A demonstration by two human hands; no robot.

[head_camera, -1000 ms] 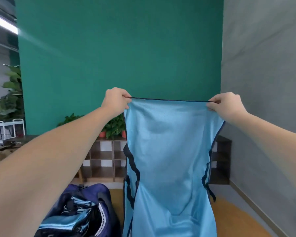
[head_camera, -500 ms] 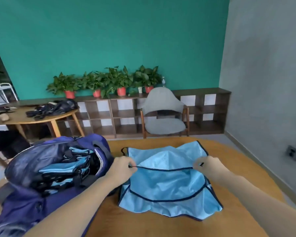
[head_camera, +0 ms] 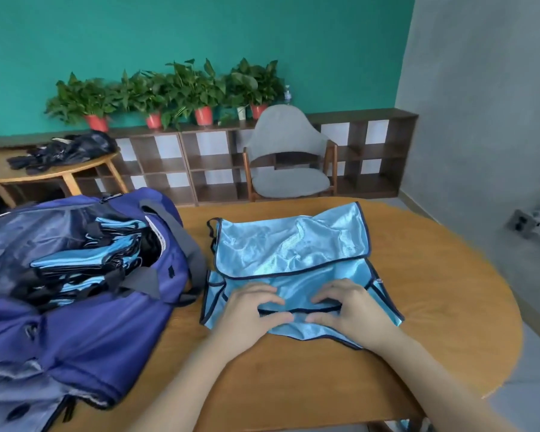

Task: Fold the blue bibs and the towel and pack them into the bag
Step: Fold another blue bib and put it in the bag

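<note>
Bib point(head_camera: 289, 257) lies half-folded mid-counter point(head_camera: 434, 294), beside the open bag point(head_camera: 75, 307); I pinch its dark near hem with left hand point(head_camera: 250, 310) and right hand point(head_camera: 346, 307), fingers curled, probably lining up the next fold.

The head camera looks forward and down, close over the table point(head_camera: 418, 307).

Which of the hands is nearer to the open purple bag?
Left. The left hand rests on the blue bib near its bag-side edge, close to the purple bag. The right hand rests on the bib farther right, away from the bag.
</note>
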